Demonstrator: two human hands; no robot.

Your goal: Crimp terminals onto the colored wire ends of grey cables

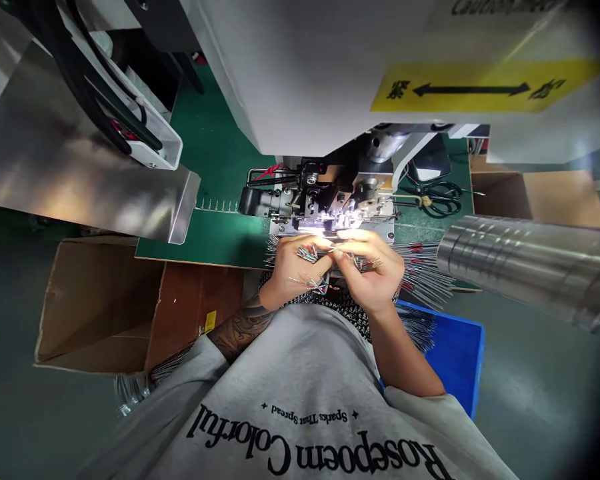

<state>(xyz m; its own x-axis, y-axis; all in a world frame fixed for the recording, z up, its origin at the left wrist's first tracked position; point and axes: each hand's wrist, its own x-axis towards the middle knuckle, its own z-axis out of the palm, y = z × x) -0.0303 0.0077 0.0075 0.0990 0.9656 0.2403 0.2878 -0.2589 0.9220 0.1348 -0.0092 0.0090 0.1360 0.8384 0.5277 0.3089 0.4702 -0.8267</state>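
Observation:
My left hand (291, 268) is closed, with stripped multicoloured wires (307, 253) showing through its fingers. Opposite it, my right hand (375, 277) is also closed, fingertips pinched close to the left ones, and more thin wire ends (367, 263) stick out around its fingers. What passes between the two sets of fingertips is too small to make out. Just beyond the fingers is the brightly lit head of a terminal crimping machine (330, 207). A strip of terminals (219, 205) runs into it from the left.
Grey cables (425, 270) fan out at the right, beside a ribbed metal cylinder (520, 267). A blue bin (460, 343) stands below them. At the left are a cardboard box (100, 300) and a metal guard (90, 160). The white machine housing (300, 73) overhangs the green table (205, 133).

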